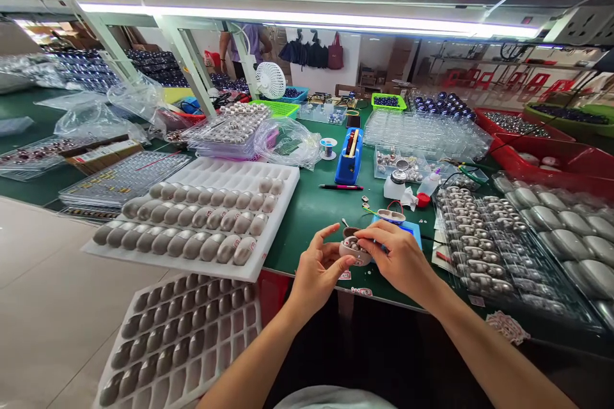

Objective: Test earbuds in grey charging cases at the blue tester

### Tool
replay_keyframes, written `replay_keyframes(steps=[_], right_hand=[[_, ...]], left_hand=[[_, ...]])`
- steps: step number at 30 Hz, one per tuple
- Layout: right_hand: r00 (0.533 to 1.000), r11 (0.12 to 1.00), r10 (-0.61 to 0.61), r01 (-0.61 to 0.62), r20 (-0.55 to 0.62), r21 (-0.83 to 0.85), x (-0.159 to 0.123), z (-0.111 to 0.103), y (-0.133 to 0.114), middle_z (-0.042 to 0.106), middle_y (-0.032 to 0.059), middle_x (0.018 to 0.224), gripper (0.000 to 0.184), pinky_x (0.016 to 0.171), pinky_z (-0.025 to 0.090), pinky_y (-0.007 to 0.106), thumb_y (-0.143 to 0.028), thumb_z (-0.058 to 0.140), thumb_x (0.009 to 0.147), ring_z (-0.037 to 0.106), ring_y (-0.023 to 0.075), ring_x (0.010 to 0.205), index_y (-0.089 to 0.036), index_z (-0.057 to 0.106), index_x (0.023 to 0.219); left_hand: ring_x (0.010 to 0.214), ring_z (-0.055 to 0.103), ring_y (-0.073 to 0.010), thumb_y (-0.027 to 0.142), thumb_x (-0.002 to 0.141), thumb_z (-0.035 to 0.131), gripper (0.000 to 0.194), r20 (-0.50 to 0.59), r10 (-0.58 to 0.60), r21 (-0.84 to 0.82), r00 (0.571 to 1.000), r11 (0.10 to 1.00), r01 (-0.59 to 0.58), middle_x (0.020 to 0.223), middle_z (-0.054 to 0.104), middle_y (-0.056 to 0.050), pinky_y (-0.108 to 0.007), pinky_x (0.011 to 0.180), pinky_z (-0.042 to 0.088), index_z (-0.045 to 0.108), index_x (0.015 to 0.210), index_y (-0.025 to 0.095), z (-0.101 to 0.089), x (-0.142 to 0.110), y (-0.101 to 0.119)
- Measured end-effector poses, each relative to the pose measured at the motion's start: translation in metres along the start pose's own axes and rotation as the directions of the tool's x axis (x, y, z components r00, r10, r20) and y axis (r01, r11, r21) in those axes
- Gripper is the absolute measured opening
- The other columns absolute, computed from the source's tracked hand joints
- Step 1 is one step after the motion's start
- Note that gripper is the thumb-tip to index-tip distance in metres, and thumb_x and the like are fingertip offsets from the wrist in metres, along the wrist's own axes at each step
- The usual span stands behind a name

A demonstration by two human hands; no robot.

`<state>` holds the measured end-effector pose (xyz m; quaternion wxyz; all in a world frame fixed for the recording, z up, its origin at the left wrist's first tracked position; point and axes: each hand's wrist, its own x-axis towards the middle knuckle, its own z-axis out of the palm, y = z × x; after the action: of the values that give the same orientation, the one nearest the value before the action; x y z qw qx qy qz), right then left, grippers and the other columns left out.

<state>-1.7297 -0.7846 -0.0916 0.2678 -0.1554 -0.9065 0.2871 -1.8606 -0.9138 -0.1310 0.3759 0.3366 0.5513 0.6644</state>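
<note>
My left hand (314, 271) grips a small rounded beige case (354, 255), its thumb and fingers on either side. The case looks like an earbud charging case; its lid is up and small pale pieces show inside. My right hand (398, 259) reaches over the case from the right, fingertips pinched together at its opening. What those fingertips hold, if anything, is hidden. Behind the right hand, an opened case part with coloured wires (391, 216) rests by a blue device (411, 230). Printed stickers (361, 292) lie along the table edge below the case.
A white tray (283, 204) of beige cases stands left, another tray (220, 339) lower down. Clear trays of small parts (474, 236) and larger cases (570, 223) are at right. A blue tape dispenser (349, 156), pen (341, 187), pump bottle (394, 185) and solder spool (328, 148) stand ahead.
</note>
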Motion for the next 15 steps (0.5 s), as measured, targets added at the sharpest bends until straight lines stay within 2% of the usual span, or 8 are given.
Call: replay_keyframes(steps=[10, 15], right_hand=[[0.996, 0.990, 0.085, -0.088, 0.037, 0.113, -0.002, 0.004, -0.002, 0.066, 0.0037, 0.093, 0.021, 0.074, 0.048, 0.032, -0.029, 0.051, 0.098, 0.062, 0.0190, 0.083, -0.022, 0.070, 0.100], [0.990, 0.979, 0.139, -0.142, 0.026, 0.147, -0.002, 0.007, -0.003, 0.066, 0.0027, 0.086, 0.019, 0.069, 0.047, 0.030, -0.030, 0.053, 0.096, 0.060, 0.0178, 0.076, -0.021, 0.069, 0.091]], left_hand=[[0.076, 0.072, -0.0210, 0.036, 0.079, 0.076, 0.066, -0.012, 0.071, 0.197, 0.997, 0.978, -0.067, 0.090, 0.074, -0.005, -0.032, 0.074, 0.058, 0.042, 0.133, 0.019, -0.001, -0.005, 0.010], [0.076, 0.072, -0.0211, 0.037, 0.079, 0.076, 0.067, -0.004, 0.046, 0.201, 0.999, 0.979, -0.044, 0.088, 0.074, -0.005, -0.032, 0.074, 0.058, 0.041, 0.134, 0.018, 0.000, -0.005, 0.009]])
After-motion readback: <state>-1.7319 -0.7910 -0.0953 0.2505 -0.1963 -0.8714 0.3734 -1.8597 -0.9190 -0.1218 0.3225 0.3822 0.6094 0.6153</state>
